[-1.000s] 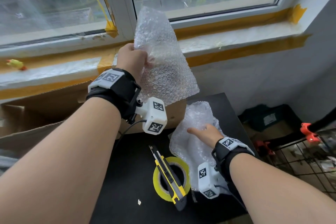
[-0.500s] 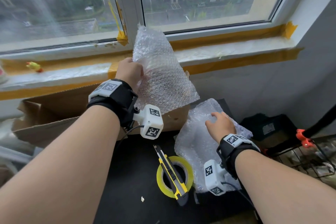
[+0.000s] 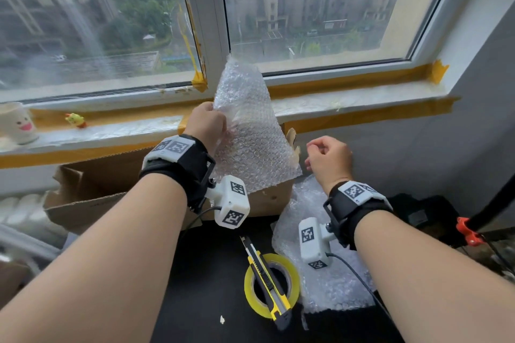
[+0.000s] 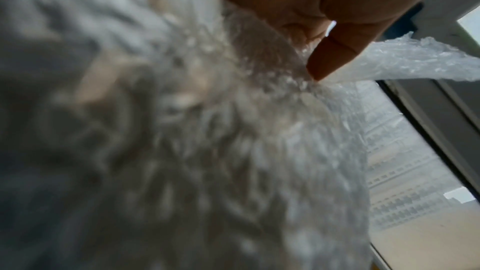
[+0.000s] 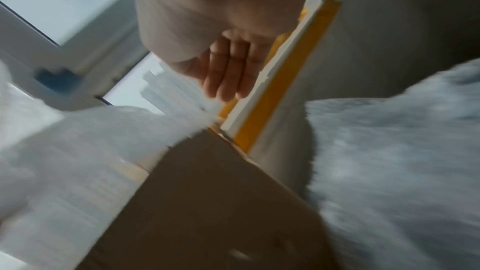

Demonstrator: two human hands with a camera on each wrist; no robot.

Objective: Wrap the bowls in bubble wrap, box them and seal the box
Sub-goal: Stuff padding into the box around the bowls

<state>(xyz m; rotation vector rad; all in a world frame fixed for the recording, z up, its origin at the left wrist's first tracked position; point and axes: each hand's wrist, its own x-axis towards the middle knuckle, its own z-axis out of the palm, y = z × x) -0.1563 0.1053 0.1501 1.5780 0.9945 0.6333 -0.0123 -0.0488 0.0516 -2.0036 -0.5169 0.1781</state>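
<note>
My left hand [image 3: 206,122] pinches a clear bubble wrap sheet [image 3: 250,142] and holds it upright above the open cardboard box [image 3: 106,184]. In the left wrist view a fingertip [image 4: 324,65] presses into the blurred bubble wrap sheet [image 4: 233,151]. My right hand [image 3: 328,159] hovers by the box's right corner, fingers loosely curled and holding nothing; its fingers [image 5: 228,73] show bare above the cardboard box [image 5: 207,202]. A crumpled bubble wrap bundle [image 3: 315,273] lies on the black table [image 3: 209,273] under my right wrist. No bowl shows plainly.
A yellow tape roll [image 3: 292,278] with a yellow utility knife [image 3: 267,281] across it lies at the table's front. A white mug [image 3: 16,124] and a small yellow figure [image 3: 75,120] stand on the windowsill. An orange clamp [image 3: 468,231] sits beyond the right edge.
My right hand lifted off the bundle on the table and rose to beside the box's right corner. The left hand kept holding the sheet upright. The head view tilted up.
</note>
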